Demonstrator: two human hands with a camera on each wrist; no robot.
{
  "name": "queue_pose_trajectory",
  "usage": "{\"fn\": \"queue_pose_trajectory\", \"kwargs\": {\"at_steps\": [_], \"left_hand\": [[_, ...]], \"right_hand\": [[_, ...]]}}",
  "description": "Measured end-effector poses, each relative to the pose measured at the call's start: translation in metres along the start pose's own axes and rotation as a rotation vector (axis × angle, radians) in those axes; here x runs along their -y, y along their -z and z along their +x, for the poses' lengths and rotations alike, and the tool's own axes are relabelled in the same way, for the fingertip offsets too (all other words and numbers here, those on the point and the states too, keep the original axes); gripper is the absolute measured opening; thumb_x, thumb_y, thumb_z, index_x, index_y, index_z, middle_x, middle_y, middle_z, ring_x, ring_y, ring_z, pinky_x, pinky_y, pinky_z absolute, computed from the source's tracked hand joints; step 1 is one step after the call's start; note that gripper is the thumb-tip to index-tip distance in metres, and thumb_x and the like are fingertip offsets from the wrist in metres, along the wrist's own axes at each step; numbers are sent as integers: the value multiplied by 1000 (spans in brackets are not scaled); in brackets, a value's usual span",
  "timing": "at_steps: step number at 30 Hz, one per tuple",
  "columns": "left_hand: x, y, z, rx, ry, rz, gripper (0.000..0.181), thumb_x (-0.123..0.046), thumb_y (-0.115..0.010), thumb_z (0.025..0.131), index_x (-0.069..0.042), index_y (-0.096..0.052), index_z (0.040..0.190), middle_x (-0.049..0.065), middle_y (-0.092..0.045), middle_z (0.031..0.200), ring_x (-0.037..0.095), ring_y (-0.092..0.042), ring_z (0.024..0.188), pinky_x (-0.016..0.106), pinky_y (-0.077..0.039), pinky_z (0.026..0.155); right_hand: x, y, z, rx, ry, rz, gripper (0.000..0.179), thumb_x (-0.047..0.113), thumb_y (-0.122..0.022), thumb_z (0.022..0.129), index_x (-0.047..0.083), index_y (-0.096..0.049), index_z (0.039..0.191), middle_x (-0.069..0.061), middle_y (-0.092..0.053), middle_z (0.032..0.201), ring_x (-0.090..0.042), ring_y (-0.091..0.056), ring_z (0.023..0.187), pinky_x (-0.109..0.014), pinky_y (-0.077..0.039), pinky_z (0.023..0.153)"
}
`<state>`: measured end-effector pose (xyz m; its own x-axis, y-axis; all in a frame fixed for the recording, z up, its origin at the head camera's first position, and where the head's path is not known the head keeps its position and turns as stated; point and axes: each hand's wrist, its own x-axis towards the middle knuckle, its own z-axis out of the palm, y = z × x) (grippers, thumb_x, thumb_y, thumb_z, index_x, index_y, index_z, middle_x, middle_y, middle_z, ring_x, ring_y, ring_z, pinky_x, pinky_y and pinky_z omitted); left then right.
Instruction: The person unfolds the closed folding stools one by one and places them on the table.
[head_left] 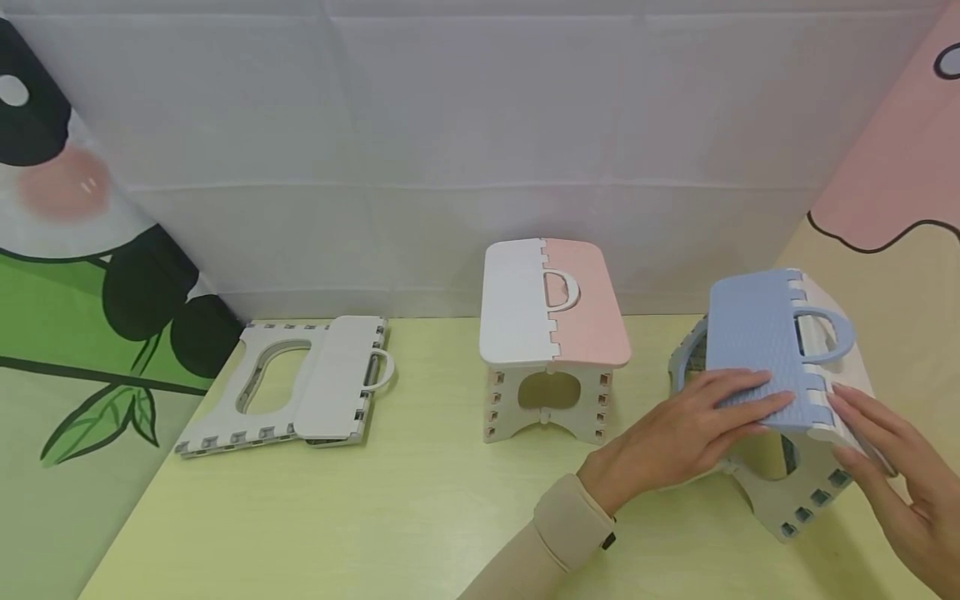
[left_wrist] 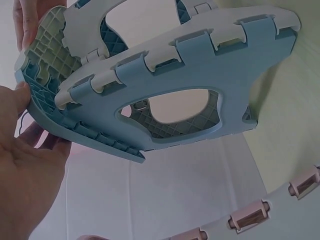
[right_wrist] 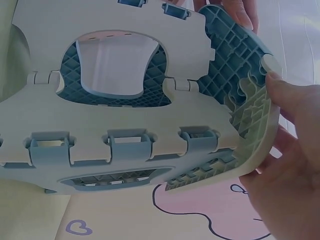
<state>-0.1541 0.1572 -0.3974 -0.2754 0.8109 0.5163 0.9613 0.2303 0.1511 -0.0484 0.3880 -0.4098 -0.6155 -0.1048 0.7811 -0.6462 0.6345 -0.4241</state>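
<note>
A blue and white folding stool (head_left: 757, 333) stands unfolded at the right, its top slightly peaked along the hinge and its blue loop handle raised. My left hand (head_left: 682, 433) lies with its fingers across the near blue half. In the left wrist view its thumb (left_wrist: 21, 95) grips the rim opposite the fingers. At the near white corner my right hand (head_left: 900, 475) holds the edge, fingers on top. Its thumb (right_wrist: 285, 92) presses the rim in the right wrist view. The ribbed underside (right_wrist: 232, 47) and hinged legs show from below.
A pink and white folding stool (head_left: 513, 304) stands open at the middle of the pale yellow table (head_left: 420, 517). A white folding stool (head_left: 330, 383) lies folded flat at the left. A white cloth (head_left: 450, 125) hangs along the back, with cartoon-printed cloth on both sides.
</note>
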Motion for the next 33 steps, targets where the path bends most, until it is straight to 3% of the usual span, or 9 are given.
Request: {"fn": "queue_pose_trajectory", "kwargs": {"at_steps": [2,24,33], "left_hand": [[0,0,0,7,-2,44,45,-26,-48,111,-18,-47,156,5,-43,158,14,-30,150,16,-6,120],[0,-1,-1,-6,-10,172,45,-29,-48,111,-22,-48,155,0,-46,157,12,-33,148,18,-6,122],[2,-2,-2,-18,-36,248,42,-29,-47,112,-24,-51,153,-1,-49,155,13,-38,145,20,-10,123]], "right_hand": [[-1,0,0,-1,9,3,45,19,-56,107,-19,-55,133,-28,-52,147,-18,-46,142,-16,-37,111],[2,-3,2,-9,49,1,49,24,-58,107,-19,-58,130,-27,-54,145,-24,-45,143,-22,-33,117],[2,-2,3,28,78,-89,58,40,-56,106,-13,-64,126,-19,-60,142,-20,-45,141,-24,-28,119]]}}
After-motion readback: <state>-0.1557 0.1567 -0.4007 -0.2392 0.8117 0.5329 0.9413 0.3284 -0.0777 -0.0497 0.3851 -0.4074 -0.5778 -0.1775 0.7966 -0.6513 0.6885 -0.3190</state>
